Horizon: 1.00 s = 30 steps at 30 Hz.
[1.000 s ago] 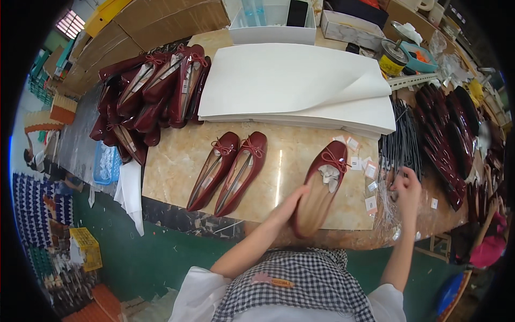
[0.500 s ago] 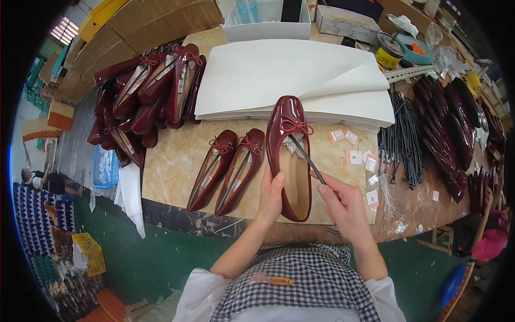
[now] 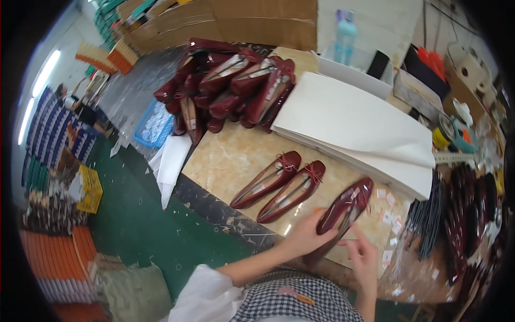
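My left hand grips a glossy burgundy ballet flat by its side, near the heel. The flat has a thin bow and points up and to the right, over the table's front edge. Along the right side of its opening, my right hand has its fingers bent and close together; blur hides what they hold. To the left, two matching flats, the nearer and the farther, lie side by side, each with a dark rod inside.
Many burgundy shoes are heaped at the far left, by a blue basket. White paper sheets are stacked behind the flats. Small tags, dark rods and more glossy shoes lie at the right.
The view has swung left. The held flat now sits lower and tilts right. My right hand has moved in against its opening; the dark rod it held no longer sticks out.
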Each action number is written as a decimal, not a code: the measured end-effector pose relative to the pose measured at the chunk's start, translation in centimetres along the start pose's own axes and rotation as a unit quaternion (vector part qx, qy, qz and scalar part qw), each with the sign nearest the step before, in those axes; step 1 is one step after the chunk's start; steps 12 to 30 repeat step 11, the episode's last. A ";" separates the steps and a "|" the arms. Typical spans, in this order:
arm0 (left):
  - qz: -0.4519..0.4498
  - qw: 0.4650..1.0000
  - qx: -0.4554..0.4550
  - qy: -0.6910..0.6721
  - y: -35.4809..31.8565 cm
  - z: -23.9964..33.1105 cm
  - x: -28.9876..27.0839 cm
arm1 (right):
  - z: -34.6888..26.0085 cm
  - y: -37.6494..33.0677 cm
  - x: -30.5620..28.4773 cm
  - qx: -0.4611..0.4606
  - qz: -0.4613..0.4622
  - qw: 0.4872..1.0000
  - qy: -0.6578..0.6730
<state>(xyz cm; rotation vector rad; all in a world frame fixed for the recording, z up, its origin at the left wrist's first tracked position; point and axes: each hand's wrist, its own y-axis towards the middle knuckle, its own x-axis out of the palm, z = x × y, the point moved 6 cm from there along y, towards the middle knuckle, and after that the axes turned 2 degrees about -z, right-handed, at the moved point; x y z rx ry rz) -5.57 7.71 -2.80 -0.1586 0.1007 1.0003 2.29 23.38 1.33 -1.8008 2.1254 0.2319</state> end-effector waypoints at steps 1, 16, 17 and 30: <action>0.069 0.950 0.093 0.291 -0.9 1.1 -2.6 | -0.4 -0.3 -1.3 -0.017 0.036 0.998 0.047; 0.010 0.916 0.091 0.391 1.1 0.6 -13.1 | 1.6 2.1 -1.0 0.027 -0.009 0.998 -0.063; 0.010 0.916 0.091 0.391 1.1 0.6 -13.1 | 1.6 2.1 -1.0 0.027 -0.009 0.998 -0.063; 0.010 0.916 0.091 0.391 1.1 0.6 -13.1 | 1.6 2.1 -1.0 0.027 -0.009 0.998 -0.063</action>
